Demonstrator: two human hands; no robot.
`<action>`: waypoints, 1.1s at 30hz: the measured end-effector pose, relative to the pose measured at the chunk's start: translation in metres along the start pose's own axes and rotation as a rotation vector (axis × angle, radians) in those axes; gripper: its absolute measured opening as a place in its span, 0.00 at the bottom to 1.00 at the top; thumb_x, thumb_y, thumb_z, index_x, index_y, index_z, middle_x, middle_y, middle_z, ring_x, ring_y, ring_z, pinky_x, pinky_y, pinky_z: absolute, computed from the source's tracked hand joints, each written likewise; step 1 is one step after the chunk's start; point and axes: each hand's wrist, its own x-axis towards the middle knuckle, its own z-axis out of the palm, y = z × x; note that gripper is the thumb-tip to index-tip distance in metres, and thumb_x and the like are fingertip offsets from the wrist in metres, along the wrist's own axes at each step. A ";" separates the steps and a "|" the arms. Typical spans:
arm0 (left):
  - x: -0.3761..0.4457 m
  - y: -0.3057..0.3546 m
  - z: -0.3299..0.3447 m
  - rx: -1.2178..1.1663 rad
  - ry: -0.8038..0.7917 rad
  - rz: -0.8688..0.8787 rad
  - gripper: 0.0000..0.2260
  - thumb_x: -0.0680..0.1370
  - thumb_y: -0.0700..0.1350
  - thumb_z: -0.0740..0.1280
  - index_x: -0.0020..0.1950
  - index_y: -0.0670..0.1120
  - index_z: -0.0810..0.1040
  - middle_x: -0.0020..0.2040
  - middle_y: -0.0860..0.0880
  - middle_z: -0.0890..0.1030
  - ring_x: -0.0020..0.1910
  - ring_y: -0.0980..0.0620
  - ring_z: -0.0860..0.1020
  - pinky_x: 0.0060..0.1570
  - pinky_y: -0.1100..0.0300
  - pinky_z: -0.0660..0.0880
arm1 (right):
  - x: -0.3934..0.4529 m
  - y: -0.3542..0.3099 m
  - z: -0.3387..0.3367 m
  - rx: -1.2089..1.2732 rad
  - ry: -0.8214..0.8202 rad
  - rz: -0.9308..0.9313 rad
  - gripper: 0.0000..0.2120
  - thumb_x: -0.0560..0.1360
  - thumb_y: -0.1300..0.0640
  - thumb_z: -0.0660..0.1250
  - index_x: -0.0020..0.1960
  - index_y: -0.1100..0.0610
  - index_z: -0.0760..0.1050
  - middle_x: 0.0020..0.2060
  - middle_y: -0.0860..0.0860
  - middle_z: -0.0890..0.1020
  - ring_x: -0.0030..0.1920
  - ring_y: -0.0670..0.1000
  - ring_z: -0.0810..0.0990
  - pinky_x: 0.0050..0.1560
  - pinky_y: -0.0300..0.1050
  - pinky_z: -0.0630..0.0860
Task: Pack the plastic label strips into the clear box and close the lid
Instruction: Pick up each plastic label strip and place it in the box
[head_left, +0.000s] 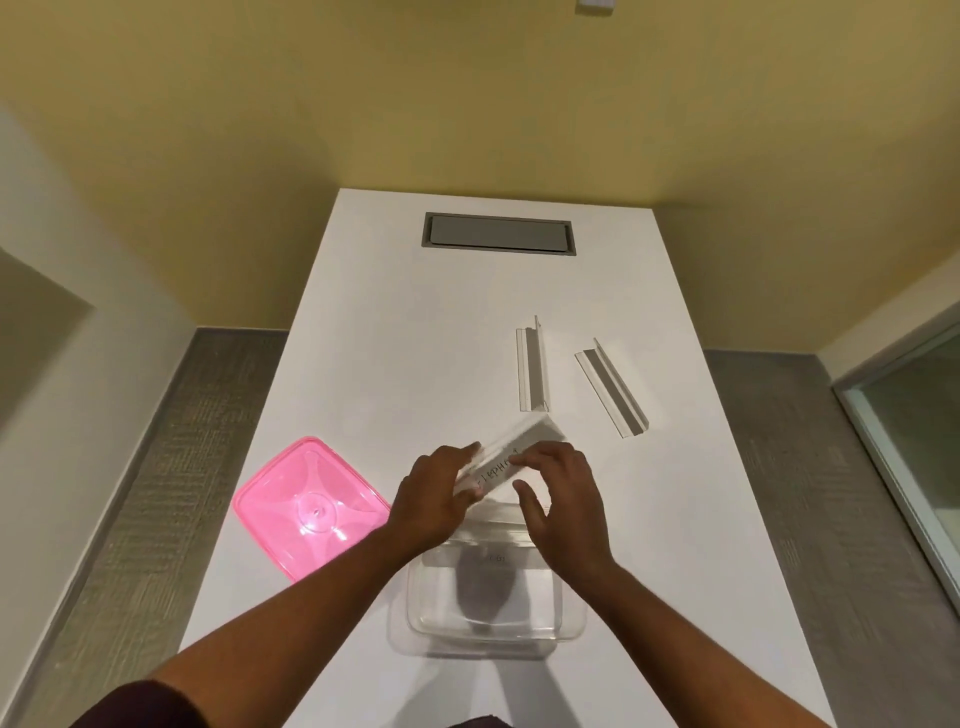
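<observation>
Nearest the camera sits one clear box (488, 613), open on the white table (374, 332), with one pink lid (306, 506) lying flat just to its left. Both hands hold a bundle of label strips (511, 457) above the box's far edge; the count in the bundle cannot be told. Gripping the near end is the left hand (434, 496), fingers curled; the right hand (563, 499) pinches its side. Two more strips, one (532, 370) upright and one (613, 387) slanted, lie apart farther back.
</observation>
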 end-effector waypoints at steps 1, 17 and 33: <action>-0.005 0.002 0.002 0.078 -0.019 0.025 0.28 0.77 0.53 0.69 0.76 0.55 0.65 0.68 0.51 0.75 0.64 0.46 0.74 0.61 0.46 0.75 | -0.001 0.001 -0.003 -0.074 -0.006 -0.057 0.18 0.74 0.59 0.74 0.62 0.49 0.78 0.60 0.47 0.78 0.62 0.50 0.75 0.59 0.39 0.73; -0.032 -0.004 0.005 0.403 -0.200 0.232 0.26 0.78 0.51 0.67 0.75 0.58 0.66 0.70 0.55 0.75 0.62 0.47 0.73 0.59 0.52 0.71 | -0.009 0.021 -0.023 -0.460 -0.641 -0.130 0.29 0.72 0.46 0.75 0.71 0.48 0.74 0.66 0.46 0.81 0.65 0.52 0.78 0.61 0.49 0.74; -0.034 -0.034 0.024 0.390 -0.274 0.172 0.21 0.78 0.46 0.66 0.71 0.51 0.71 0.67 0.51 0.75 0.67 0.49 0.73 0.60 0.52 0.75 | -0.034 0.037 0.011 -0.441 -0.686 0.022 0.21 0.76 0.53 0.70 0.68 0.45 0.74 0.61 0.44 0.83 0.62 0.53 0.80 0.50 0.47 0.78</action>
